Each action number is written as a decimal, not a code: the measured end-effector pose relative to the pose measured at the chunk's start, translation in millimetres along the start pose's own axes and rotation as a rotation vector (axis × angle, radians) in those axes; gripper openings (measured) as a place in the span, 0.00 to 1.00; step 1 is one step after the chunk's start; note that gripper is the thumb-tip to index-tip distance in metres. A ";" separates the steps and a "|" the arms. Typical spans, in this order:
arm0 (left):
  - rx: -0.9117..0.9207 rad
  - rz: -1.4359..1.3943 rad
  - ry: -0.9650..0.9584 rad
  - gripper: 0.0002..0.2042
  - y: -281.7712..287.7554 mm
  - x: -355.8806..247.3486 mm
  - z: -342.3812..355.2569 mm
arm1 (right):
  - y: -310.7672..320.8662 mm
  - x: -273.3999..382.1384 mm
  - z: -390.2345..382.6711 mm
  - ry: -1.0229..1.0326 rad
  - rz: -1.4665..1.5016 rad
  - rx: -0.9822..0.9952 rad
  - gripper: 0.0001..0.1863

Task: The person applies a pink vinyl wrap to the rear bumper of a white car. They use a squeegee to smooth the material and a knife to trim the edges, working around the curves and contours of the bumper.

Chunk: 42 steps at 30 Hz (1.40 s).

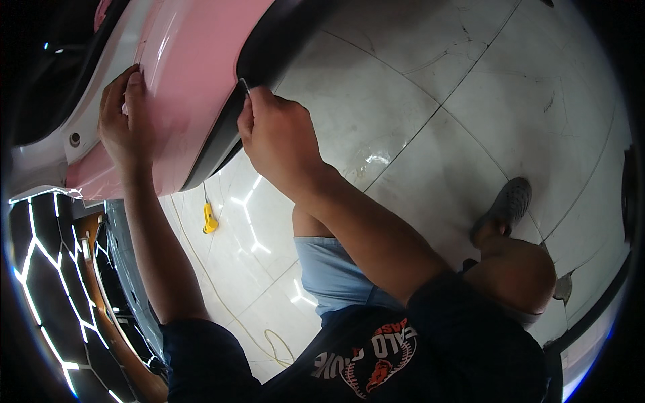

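A glossy pink car body panel [185, 80] fills the upper left, bordered by a dark trim edge [218, 138] on its right side. My left hand [127, 121] rests against the panel's left part, fingers bent and drawn together. A bit of pink shows between them, and what they pinch, if anything, is hidden. At the dark trim, my right hand [282, 134] is closed around a slim metal tool [244, 84]. Its short, pale tip points up and touches or nearly touches the panel's edge; most of the tool is covered by the fingers.
White tiled floor [416, 154] with dark joints lies to the right. A yellow handheld tool [210, 218] sits on it below the panel, near a thin yellowish cord [225, 305]. My bent knee [514, 279] and shoe [508, 201] are at the right. Dark glossy bodywork [64, 269] reflects lights at left.
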<state>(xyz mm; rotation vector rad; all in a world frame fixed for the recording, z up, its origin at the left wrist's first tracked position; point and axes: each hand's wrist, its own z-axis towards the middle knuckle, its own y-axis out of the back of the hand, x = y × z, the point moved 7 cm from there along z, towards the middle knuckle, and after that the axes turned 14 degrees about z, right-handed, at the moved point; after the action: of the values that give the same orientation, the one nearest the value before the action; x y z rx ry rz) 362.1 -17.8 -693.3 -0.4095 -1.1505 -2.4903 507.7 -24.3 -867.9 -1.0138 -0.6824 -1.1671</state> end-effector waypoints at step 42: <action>-0.020 -0.074 0.035 0.17 2.7 -2.1 -2.1 | 15.0 -9.0 -5.6 0.003 0.098 -0.069 0.03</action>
<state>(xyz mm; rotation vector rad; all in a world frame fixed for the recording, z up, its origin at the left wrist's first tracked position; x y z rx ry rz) 365.0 -20.6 -693.7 -0.3339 -1.1474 -2.5636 519.1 -24.7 -882.3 -1.0920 -0.5870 -1.1127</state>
